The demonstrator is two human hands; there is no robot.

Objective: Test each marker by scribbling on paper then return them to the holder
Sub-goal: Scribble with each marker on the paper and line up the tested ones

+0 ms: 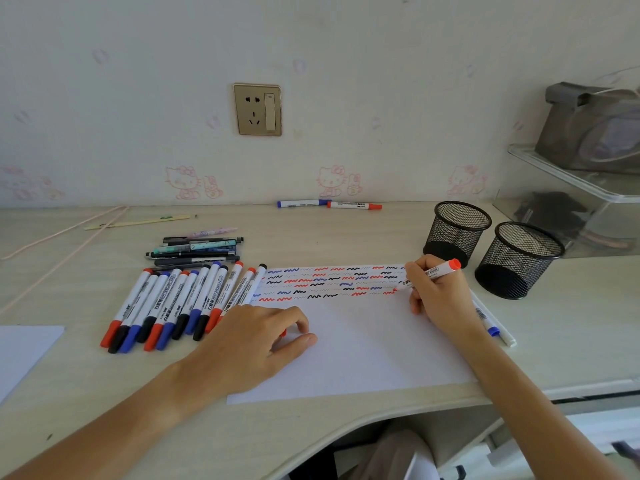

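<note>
a red marker (pixel 427 274) is being pinched in the right hand (pixel 438 292), its tip being pressed to the paper (pixel 346 344) at the right end of the lowest scribble row, cap posted on the tail. the paper is being pinned by the left hand (pixel 256 337), fingers curled and pressed flat; something red is being half hidden under them, identity not resolvable. five rows of red, blue and black squiggles are being counted across the top of the smooth white sheet, so testing is being judged well advanced. returning is being judged not begun: both black mesh holders (pixel 457 233) are being seen empty, while a fan of capped plastic markers (pixel 173 303) is lying on the pale bench (pixel 86 393) left of the paper.
</note>
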